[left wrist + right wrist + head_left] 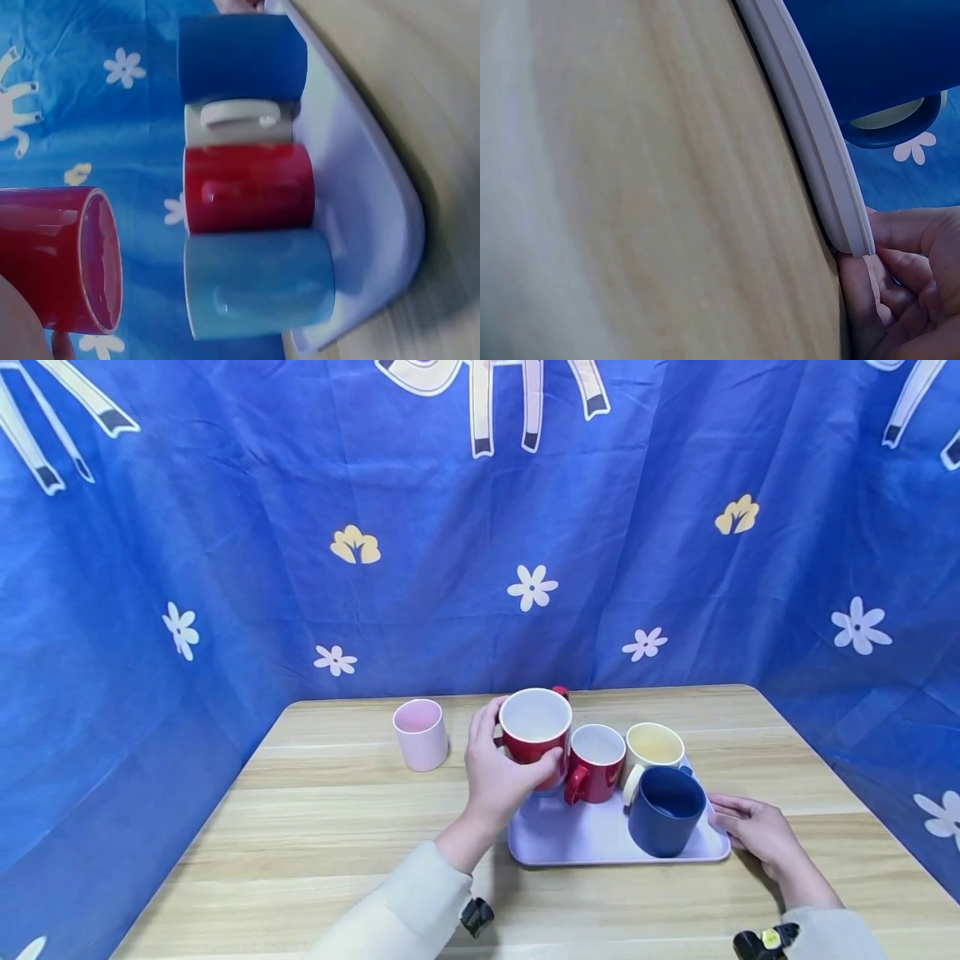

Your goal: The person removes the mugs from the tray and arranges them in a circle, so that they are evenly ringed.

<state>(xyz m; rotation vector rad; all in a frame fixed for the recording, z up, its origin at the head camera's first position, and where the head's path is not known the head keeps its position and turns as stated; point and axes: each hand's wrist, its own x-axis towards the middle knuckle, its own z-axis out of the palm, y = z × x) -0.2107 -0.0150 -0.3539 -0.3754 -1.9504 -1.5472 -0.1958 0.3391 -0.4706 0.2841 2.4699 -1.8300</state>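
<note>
My left hand [504, 777] grips a large red mug [534, 752], held upright above the left part of the lavender tray [585, 839]; this mug [45, 255] is clear of the others in the left wrist view. On the tray stand a smaller red mug [600, 777], a cream mug [654, 745] and a dark blue mug [663, 818]. A light blue mug [259, 285] beside the smaller red one shows in the left wrist view, mostly hidden in the head view. My right hand [761, 835] pinches the tray's right edge [840, 180] between thumb and fingers [904, 225].
A pink cup [422, 739] stands on the wooden table [315, 827], left of the tray and apart from it. A blue patterned cloth [435, 610] hangs behind the table and along both sides.
</note>
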